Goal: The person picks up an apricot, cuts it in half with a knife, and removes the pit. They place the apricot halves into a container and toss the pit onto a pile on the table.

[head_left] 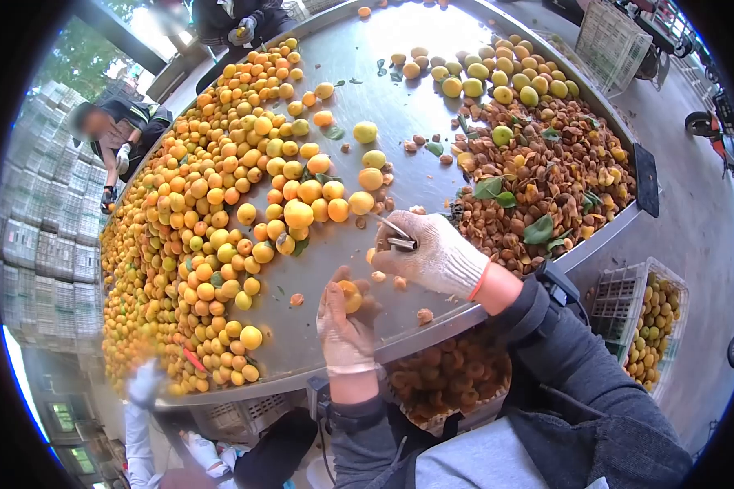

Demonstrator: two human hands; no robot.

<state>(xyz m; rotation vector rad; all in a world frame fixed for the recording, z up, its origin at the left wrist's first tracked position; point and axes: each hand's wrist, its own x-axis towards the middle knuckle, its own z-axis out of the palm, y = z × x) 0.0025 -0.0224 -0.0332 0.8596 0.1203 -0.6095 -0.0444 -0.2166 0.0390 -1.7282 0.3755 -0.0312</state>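
Note:
My left hand [347, 330], in a thin pale glove, is closed around a yellow-orange apricot [351, 296] above the metal table's near edge. Just right of it and higher, my right hand [432, 254], in a white knit glove, grips a slim metal hand tool [398, 235]. The tool's narrow end points up and left, toward the loose apricots; its full shape is hidden by my fingers. A few apricot pits [400, 283] lie on the steel between and beside my hands. A large spread of whole apricots [212, 236] covers the table's left side.
A heap of brown pits and scraps [538, 179] with leaves fills the right of the table [334, 244]. Greener apricots [506, 69] lie behind it. Crates of fruit stand below [457, 367] and right [616, 306]. Co-workers' gloved hands [145, 383] are along the left and far edges.

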